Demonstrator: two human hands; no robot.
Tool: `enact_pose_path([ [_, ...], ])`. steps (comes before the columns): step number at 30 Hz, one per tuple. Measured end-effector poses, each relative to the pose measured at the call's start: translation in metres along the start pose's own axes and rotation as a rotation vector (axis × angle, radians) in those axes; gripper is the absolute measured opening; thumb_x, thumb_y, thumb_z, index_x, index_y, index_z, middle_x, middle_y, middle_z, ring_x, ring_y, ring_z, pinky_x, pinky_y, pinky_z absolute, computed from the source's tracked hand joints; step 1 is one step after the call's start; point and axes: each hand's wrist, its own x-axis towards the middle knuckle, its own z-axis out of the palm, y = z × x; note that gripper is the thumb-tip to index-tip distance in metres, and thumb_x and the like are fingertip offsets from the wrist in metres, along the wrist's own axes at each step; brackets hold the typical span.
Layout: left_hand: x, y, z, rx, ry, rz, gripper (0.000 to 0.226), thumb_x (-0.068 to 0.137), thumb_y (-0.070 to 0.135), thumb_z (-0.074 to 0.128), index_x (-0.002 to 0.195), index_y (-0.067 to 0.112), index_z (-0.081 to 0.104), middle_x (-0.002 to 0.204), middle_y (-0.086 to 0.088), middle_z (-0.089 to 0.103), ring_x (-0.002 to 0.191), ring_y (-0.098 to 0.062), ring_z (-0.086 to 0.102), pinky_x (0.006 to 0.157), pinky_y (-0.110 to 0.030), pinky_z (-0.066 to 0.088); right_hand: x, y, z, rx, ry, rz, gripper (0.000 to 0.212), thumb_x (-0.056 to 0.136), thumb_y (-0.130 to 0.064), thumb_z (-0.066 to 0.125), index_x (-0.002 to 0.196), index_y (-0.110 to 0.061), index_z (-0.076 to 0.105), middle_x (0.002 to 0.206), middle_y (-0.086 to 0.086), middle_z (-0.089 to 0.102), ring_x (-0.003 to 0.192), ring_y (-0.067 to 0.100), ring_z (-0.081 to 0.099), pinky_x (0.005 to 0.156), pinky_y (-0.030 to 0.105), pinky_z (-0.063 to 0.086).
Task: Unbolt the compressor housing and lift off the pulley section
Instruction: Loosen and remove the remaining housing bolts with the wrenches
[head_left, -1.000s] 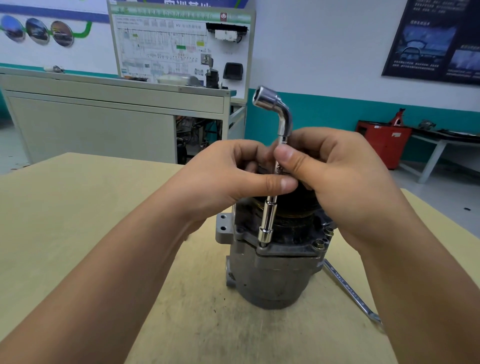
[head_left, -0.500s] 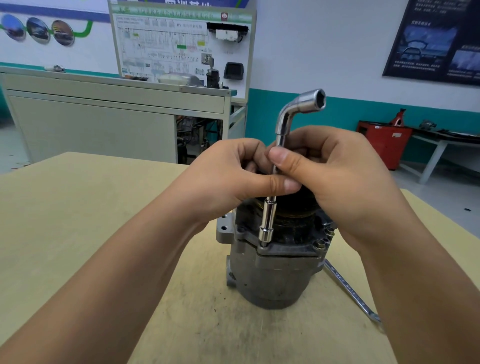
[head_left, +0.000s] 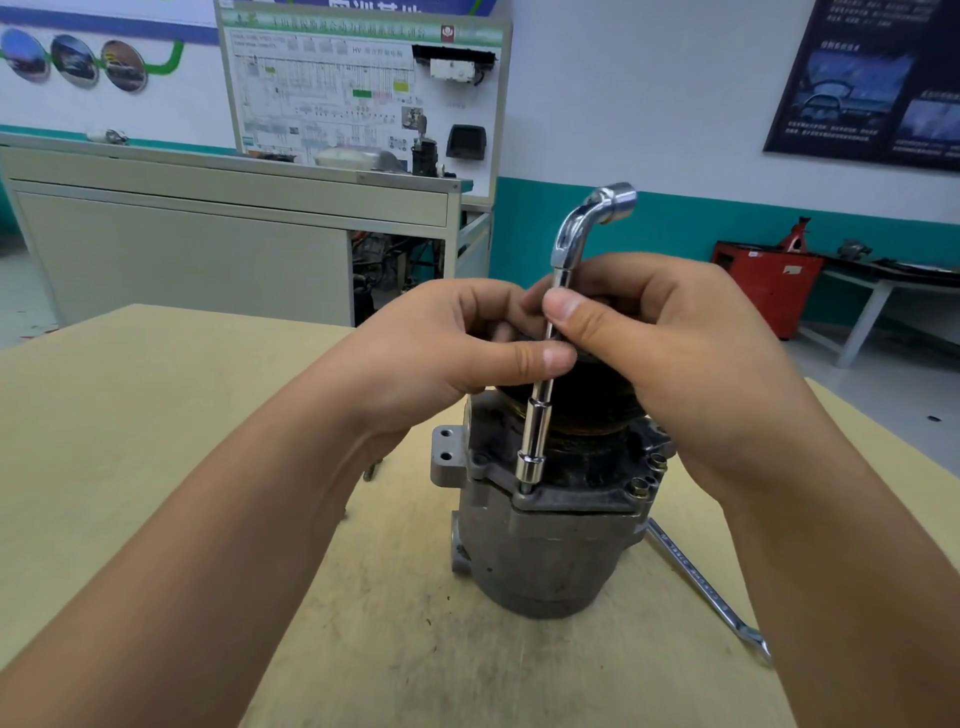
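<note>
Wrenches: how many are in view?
2. An L-shaped socket wrench stands on the compressor, pinched by the left hand and right hand; a flat wrench lies on the table to the compressor's right. More may hide behind the arms.

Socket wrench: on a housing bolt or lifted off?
On: the socket wrench stands near-vertical, its lower socket seated over a bolt on the compressor flange.

A flat spanner (head_left: 702, 583) lies on the tan counter (head_left: 130, 441), with a grey cabinet (head_left: 182, 260), a wiring-diagram board (head_left: 332, 88), a red chest (head_left: 763, 283) and a dark poster (head_left: 872, 78) behind.
</note>
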Motion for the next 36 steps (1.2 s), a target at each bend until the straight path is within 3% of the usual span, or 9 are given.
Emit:
enact_pose_path([
  [4,-0.001,0.001,0.006,0.013,0.069,0.013,0.063,0.058,0.023,0.080,0.106,-0.011,0.060,0.116,-0.042,0.051,0.104,-0.038,0.057,0.106,-0.056,0.039,0.000,0.001,0.001,0.035,0.025,-0.018,0.005,0.082,-0.022,0.068,0.079,-0.024,0.072,0.084,0.020,0.067,0.080,0.031,0.065,0.071,0.042,0.055],
  [7,0.000,0.002,0.006,0.038,0.043,0.008,0.070,0.052,0.030,0.085,0.107,-0.006,0.063,0.113,-0.042,0.053,0.111,-0.053,0.053,0.107,-0.060,0.035,0.000,0.002,0.001,0.044,0.029,-0.019,0.010,0.084,-0.022,0.066,0.076,-0.023,0.071,0.078,0.007,0.071,0.074,0.021,0.067,0.067,0.032,0.057],
  [9,0.001,0.000,0.001,0.049,-0.007,0.033,0.053,0.056,0.031,0.084,0.099,0.005,0.071,0.086,-0.034,0.056,0.083,-0.035,0.059,0.096,-0.043,0.049,0.000,0.002,0.001,0.032,0.025,-0.017,0.014,0.088,-0.021,0.063,0.076,-0.022,0.071,0.074,-0.003,0.072,0.072,0.012,0.068,0.065,0.026,0.056],
  [11,0.000,0.000,-0.003,0.025,-0.054,0.051,0.021,0.065,0.027,0.078,0.085,0.020,0.076,0.062,-0.010,0.044,0.062,-0.011,0.045,0.063,-0.017,0.042,0.001,0.003,0.000,0.019,0.023,-0.007,0.016,0.090,-0.020,0.060,0.079,-0.020,0.071,0.076,-0.003,0.072,0.074,0.012,0.069,0.068,0.028,0.056],
  [14,-0.002,0.001,-0.004,-0.012,-0.083,0.039,0.010,0.071,0.023,0.071,0.076,0.028,0.077,0.056,0.013,0.048,0.051,0.001,0.044,0.050,-0.007,0.035,0.001,0.003,-0.001,0.026,0.013,-0.001,0.017,0.091,-0.018,0.058,0.081,-0.021,0.071,0.078,-0.004,0.073,0.076,0.011,0.069,0.070,0.027,0.056],
  [20,-0.001,0.001,-0.001,-0.015,-0.020,0.030,0.015,0.064,0.025,0.075,0.076,0.016,0.072,0.064,-0.005,0.042,0.068,-0.017,0.041,0.064,-0.021,0.036,0.000,0.001,0.000,0.027,0.001,-0.016,0.012,0.088,-0.023,0.062,0.082,-0.024,0.071,0.080,-0.004,0.073,0.078,0.009,0.069,0.071,0.023,0.056],
  [25,-0.003,0.003,0.003,0.000,0.010,0.042,0.075,0.050,0.033,0.081,0.107,-0.012,0.061,0.103,-0.045,0.051,0.091,-0.025,0.048,0.102,-0.053,0.040,0.000,0.003,0.001,0.058,0.043,-0.010,0.007,0.082,-0.027,0.068,0.078,-0.021,0.071,0.081,0.013,0.069,0.077,0.026,0.066,0.066,0.038,0.055],
  [32,0.000,0.001,0.000,0.002,-0.053,0.063,0.023,0.064,0.026,0.082,0.084,0.017,0.075,0.055,0.009,0.042,0.056,-0.005,0.043,0.060,-0.010,0.038,0.001,0.004,0.001,0.030,0.032,-0.014,0.016,0.090,-0.020,0.059,0.078,-0.021,0.071,0.076,-0.005,0.072,0.073,0.011,0.068,0.067,0.027,0.055],
  [36,-0.003,0.004,0.000,-0.006,-0.072,0.068,0.007,0.067,0.024,0.080,0.072,0.024,0.074,0.056,0.012,0.049,0.054,0.000,0.044,0.055,-0.008,0.037,0.001,0.004,0.000,0.032,0.023,-0.002,0.016,0.091,-0.021,0.058,0.083,-0.022,0.071,0.080,-0.004,0.073,0.079,0.011,0.069,0.072,0.030,0.056],
])
